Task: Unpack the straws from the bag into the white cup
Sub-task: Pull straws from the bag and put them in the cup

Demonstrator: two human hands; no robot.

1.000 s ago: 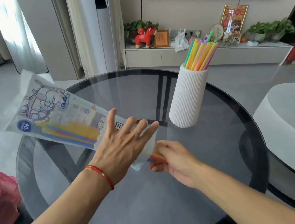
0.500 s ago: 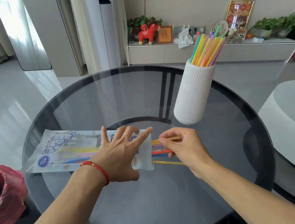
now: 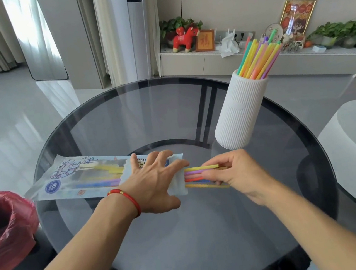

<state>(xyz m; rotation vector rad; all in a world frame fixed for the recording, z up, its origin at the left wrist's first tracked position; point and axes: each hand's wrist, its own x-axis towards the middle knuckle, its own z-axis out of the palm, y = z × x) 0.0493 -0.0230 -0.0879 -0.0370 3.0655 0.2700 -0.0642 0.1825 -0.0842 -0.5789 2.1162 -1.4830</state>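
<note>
Straws (image 3: 202, 175) half out of bag (image 3: 82, 179) mouth, pinched by right hand (image 3: 238, 172) fingers; left hand (image 3: 154, 184) (fingers spread) flat on bag.

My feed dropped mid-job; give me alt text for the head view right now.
On a round glass table, the left hand pins a printed straw bag flat while the right hand grips several coloured straws sticking out of its open end. A ribbed white cup behind already holds many straws.
</note>
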